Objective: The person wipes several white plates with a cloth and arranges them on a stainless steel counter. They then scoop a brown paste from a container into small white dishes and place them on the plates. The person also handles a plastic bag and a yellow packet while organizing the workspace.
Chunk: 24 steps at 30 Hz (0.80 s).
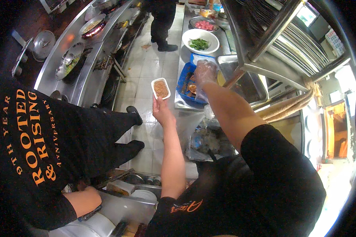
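Note:
My left hand (162, 109), bare, holds up a small white rectangular dish (160, 88) filled with a brown, grainy food. The dish is over the tiled floor, left of the steel counter. My right hand (205, 72), in a clear plastic glove, is over the back right part of a blue plastic container (183, 77); what its fingers touch is hidden. Inside that container lie brown food remains and an orange-brown piece or spoon bowl (192, 88), too small to tell. A white bowl of green leaves (199, 44) stands just behind.
Beyond the leaves is a metal dish of pink diced food (204, 25). A steel tray (262, 96) and a plate rack (299, 56) are at the right. A co-worker (47, 133) stands close on the left, beside a stove with pans (69, 63); another person (163, 23) stands farther up the aisle.

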Each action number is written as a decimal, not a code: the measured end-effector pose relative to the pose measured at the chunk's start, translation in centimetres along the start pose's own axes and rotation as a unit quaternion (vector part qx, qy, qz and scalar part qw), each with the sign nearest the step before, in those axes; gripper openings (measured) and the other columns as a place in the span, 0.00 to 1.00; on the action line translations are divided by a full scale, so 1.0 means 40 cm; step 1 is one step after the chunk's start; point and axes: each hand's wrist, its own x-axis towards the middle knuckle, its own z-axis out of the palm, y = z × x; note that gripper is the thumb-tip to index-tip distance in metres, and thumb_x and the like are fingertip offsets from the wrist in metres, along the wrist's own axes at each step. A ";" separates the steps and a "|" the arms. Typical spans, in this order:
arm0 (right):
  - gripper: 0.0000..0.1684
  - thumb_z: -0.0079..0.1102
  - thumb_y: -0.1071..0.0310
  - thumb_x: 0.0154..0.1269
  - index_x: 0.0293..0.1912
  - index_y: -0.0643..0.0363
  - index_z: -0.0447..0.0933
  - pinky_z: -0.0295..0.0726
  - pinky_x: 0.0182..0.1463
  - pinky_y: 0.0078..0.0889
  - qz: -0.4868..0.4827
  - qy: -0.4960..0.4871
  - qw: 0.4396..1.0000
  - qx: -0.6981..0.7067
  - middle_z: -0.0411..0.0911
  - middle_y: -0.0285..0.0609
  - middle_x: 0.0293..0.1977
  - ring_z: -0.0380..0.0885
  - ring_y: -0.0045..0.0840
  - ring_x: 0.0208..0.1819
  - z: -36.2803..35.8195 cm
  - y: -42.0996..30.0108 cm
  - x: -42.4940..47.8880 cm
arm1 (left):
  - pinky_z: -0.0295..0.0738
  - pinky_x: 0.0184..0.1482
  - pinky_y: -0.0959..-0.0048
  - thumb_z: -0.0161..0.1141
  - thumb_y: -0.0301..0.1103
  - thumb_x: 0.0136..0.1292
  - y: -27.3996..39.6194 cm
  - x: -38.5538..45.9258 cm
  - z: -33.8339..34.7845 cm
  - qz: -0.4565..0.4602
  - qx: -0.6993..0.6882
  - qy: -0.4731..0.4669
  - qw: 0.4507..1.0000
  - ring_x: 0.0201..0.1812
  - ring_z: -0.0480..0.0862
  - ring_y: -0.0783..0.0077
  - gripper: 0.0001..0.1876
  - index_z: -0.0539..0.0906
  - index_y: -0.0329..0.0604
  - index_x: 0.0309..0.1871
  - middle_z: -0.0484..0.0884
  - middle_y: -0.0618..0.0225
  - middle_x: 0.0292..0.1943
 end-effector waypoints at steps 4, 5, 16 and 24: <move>0.13 0.65 0.65 0.55 0.42 0.53 0.81 0.74 0.53 0.51 -0.117 0.158 0.980 -0.038 0.81 0.48 0.43 0.81 0.42 0.49 0.038 -0.011 -0.019 | 0.75 0.64 0.67 0.50 0.29 0.75 0.018 -0.004 -0.031 0.021 -0.025 0.009 0.999 0.58 0.80 0.65 0.23 0.66 0.28 0.69 0.77 0.54 0.59; 0.11 0.63 0.66 0.56 0.41 0.53 0.81 0.75 0.51 0.50 -0.164 0.192 0.965 -0.066 0.81 0.48 0.43 0.82 0.41 0.47 0.040 -0.015 -0.043 | 0.75 0.64 0.66 0.50 0.29 0.75 0.021 -0.002 -0.039 0.025 -0.026 0.009 0.999 0.58 0.80 0.65 0.23 0.66 0.28 0.69 0.77 0.54 0.59; 0.18 0.65 0.56 0.58 0.46 0.52 0.78 0.72 0.44 0.45 -0.344 0.098 0.931 0.071 0.79 0.44 0.37 0.79 0.37 0.42 0.019 -0.054 -0.355 | 0.77 0.58 0.70 0.53 0.32 0.75 0.181 -0.089 -0.016 0.047 0.001 -0.025 0.999 0.55 0.81 0.68 0.22 0.69 0.29 0.67 0.78 0.59 0.58; 0.23 0.69 0.53 0.58 0.51 0.50 0.79 0.75 0.50 0.42 -0.487 0.118 0.837 0.220 0.78 0.39 0.41 0.76 0.36 0.46 -0.025 0.223 -0.644 | 0.80 0.55 0.67 0.57 0.33 0.72 0.203 -0.148 0.041 0.036 0.005 -0.047 0.998 0.52 0.82 0.64 0.17 0.73 0.30 0.57 0.79 0.56 0.53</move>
